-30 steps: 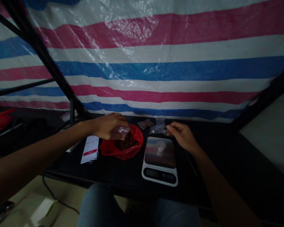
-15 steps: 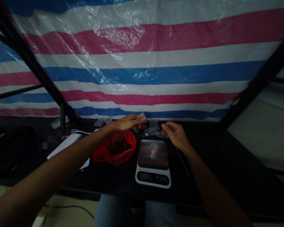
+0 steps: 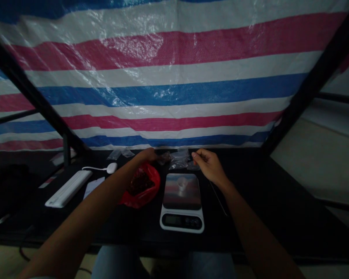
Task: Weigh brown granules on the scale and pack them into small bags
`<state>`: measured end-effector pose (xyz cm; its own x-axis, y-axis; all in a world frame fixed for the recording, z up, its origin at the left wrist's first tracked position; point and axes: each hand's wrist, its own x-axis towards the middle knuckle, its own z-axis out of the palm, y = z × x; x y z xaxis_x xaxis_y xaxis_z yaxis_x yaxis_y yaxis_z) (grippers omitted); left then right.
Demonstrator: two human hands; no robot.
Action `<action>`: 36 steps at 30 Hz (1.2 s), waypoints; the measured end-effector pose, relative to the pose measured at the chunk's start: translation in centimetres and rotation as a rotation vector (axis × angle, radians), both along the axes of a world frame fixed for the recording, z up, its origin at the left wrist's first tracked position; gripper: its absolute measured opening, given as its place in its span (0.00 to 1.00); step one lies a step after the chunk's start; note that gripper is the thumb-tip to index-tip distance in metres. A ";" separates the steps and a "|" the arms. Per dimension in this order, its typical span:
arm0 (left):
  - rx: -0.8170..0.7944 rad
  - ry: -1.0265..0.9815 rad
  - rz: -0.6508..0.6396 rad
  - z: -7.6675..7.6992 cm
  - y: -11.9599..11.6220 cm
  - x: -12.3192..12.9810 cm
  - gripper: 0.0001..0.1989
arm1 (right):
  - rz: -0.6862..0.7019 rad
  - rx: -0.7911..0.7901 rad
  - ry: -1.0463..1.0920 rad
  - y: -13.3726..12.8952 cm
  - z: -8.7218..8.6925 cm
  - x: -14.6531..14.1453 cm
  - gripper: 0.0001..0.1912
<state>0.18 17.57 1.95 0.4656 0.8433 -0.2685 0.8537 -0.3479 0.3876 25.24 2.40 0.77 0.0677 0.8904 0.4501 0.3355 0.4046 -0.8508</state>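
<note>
Left hand [image 3: 147,155] now beyond red plastic bag [image 3: 152,186]

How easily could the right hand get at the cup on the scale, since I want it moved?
Probably easily: the right hand is just beyond and to the right of the cup on the scale, and nothing stands between them. Its pinch seems to hold something small, which may need setting down first.

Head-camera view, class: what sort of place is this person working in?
Probably a makeshift weighing and packing corner: a striped plastic tarpaulin hangs as a backdrop, and a digital scale and small clear plastic bags lie on a black table.
</note>
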 end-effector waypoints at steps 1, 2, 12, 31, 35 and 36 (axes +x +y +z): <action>-0.041 -0.032 0.050 0.0 -0.1 -0.3 0.13 | 0.004 0.002 -0.007 0.0 0.0 0.0 0.21; -0.069 -0.074 0.084 0.0 -0.3 -0.5 0.12 | 0.007 0.001 -0.010 0.0 0.0 -0.1 0.21; -0.210 -0.651 0.213 3.5 -2.9 0.1 0.16 | 0.101 -0.007 -0.011 -0.4 -0.4 -1.4 0.17; -0.475 -0.925 0.039 5.4 -14.1 0.9 0.15 | 0.431 -0.075 -0.022 -3.5 0.3 -5.2 0.15; -0.417 -0.882 0.095 6.5 -14.2 -0.3 0.15 | 0.451 -0.071 -0.030 -3.6 0.7 -4.8 0.15; -0.395 -0.876 0.114 6.7 -14.3 -0.6 0.15 | 0.453 -0.076 -0.019 -3.7 0.7 -4.8 0.14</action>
<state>-0.43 3.29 8.69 0.5561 0.8194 -0.1389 0.2268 0.0112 0.9739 20.45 -1.32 1.48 -0.3435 0.8588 0.3800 0.1554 0.4510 -0.8789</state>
